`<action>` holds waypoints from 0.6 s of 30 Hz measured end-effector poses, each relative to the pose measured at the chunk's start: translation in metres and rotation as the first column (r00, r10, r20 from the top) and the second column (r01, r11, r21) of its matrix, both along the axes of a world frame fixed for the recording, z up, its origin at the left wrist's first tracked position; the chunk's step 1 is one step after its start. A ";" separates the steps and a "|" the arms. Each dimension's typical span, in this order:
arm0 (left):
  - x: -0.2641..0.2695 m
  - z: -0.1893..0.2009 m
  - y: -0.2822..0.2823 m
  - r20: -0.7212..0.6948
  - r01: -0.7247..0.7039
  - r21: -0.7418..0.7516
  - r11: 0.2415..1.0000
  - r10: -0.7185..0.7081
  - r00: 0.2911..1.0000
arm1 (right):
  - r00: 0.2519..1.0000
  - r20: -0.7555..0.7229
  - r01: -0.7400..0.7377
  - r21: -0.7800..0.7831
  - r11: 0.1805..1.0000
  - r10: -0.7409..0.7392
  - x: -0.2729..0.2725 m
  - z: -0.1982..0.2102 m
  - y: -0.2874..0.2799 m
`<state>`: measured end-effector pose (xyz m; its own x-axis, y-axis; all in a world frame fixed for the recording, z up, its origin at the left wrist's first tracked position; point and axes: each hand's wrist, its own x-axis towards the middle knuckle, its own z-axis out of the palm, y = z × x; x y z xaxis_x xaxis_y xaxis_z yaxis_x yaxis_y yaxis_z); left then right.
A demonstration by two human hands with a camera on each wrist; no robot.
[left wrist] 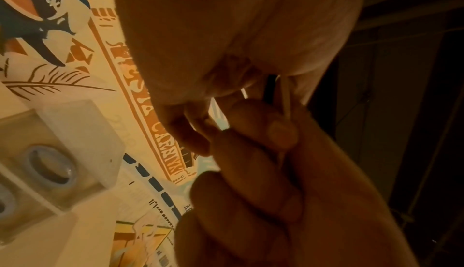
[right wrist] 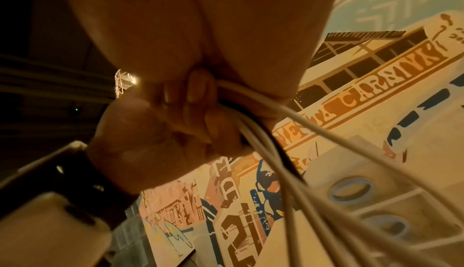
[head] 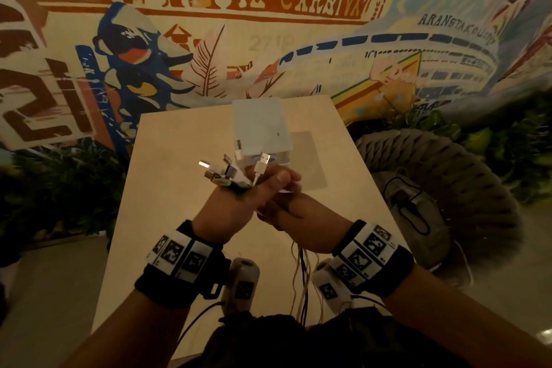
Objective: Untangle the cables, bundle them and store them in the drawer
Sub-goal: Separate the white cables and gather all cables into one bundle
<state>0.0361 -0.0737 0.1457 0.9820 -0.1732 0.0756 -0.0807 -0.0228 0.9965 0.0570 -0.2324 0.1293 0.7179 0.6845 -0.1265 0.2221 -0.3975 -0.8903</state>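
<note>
Both hands are raised over the light wooden table (head: pixel 179 164) and hold one bunch of white and dark cables. My left hand (head: pixel 239 191) grips the bunch just under its USB plugs (head: pixel 227 172), which stick up and fan out. My right hand (head: pixel 283 209) is curled round the same cables (right wrist: pixel 276 152) right below the left fist. The loose lengths (head: pixel 301 278) hang down toward my body. A white strand (left wrist: pixel 286 100) shows between the two hands. The small translucent drawer unit (head: pixel 260 125) stands just beyond the hands, with blue ring handles (right wrist: pixel 351 189) on its drawer fronts.
A large woven pouf (head: pixel 448 176) sits on the floor to the right of the table, with a small grey device and black lead (head: pixel 409 203) on it. A painted mural wall rises behind the table. Green plants line the floor on both sides.
</note>
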 end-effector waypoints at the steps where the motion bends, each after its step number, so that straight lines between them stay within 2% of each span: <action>1: 0.001 -0.001 -0.001 -0.025 -0.001 -0.023 1.000 0.001 1.000 | 1.000 -0.023 0.010 0.018 1.000 -0.010 0.001 -0.002 -0.001; 4: 0.004 -0.002 -0.007 -0.058 -0.049 -0.077 0.996 0.045 0.997 | 0.998 -0.067 0.009 0.038 0.999 -0.006 0.003 -0.010 -0.004; 6: 0.008 -0.002 -0.007 -0.114 -0.112 -0.247 0.963 0.085 0.990 | 0.996 -0.086 0.008 -0.003 1.000 -0.008 0.005 -0.025 -0.007; 8: 0.013 -0.003 0.001 -0.198 -0.179 -0.406 0.896 0.105 0.975 | 0.986 -0.161 0.027 -0.079 0.996 -0.040 0.008 -0.049 -0.014; 13: 0.022 -0.014 0.017 -0.278 -0.223 -0.510 0.831 0.086 0.957 | 0.937 -0.329 0.027 -0.275 0.961 -0.120 0.005 -0.118 -0.043; 18: 0.023 -0.020 0.022 -0.366 -0.245 -0.487 0.838 0.058 0.929 | 0.902 -0.400 -0.075 -0.514 0.854 -0.162 -0.009 -0.189 -0.082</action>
<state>0.0595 -0.0513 0.1254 0.9754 -0.0472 -0.2154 0.2084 0.5164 0.8306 0.0484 -0.3147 -0.0598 0.5424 0.4062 -0.7354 -0.1482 -0.8154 -0.5597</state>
